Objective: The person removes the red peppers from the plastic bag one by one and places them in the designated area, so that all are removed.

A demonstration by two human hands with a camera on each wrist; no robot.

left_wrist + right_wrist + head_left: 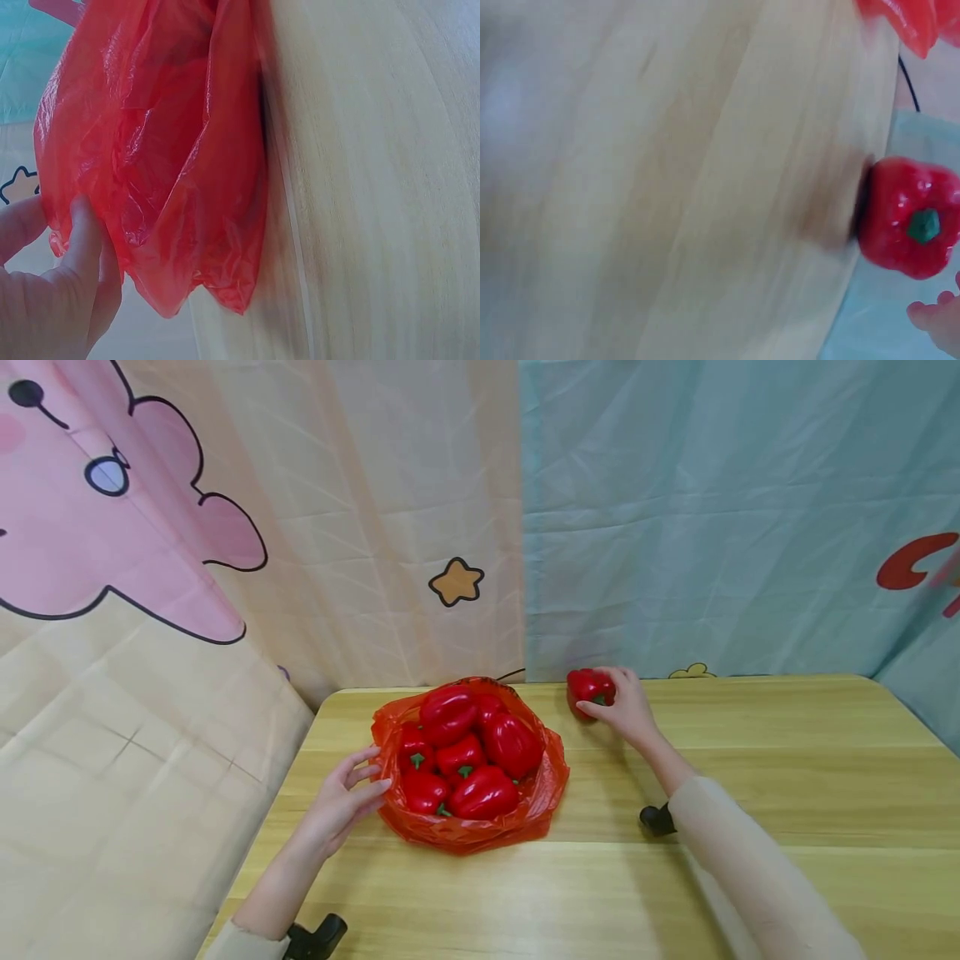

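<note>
A red plastic bag (551, 814) holds several glossy red bell peppers (512, 745) with green stems. My left hand (347, 797) is at the bag's left rim, fingers spread, the tips touching the plastic; in the left wrist view that hand (60, 281) shows thumb and fingers against the bag (172, 150). To the bag's right, a single red bell pepper (581, 685) stands by the table's back edge. My right hand (626, 708) reaches over it, thumb and forefinger apart around its stem. In the right wrist view, fingertips lie just beside the whole, uncovered pepper (892, 225).
The light wooden table (787, 760) ends at a printed curtain (712, 527) behind. A thin black cord (909, 82) shows by the back edge between bag and single pepper. Black camera mounts (318, 937) sit under both wrists.
</note>
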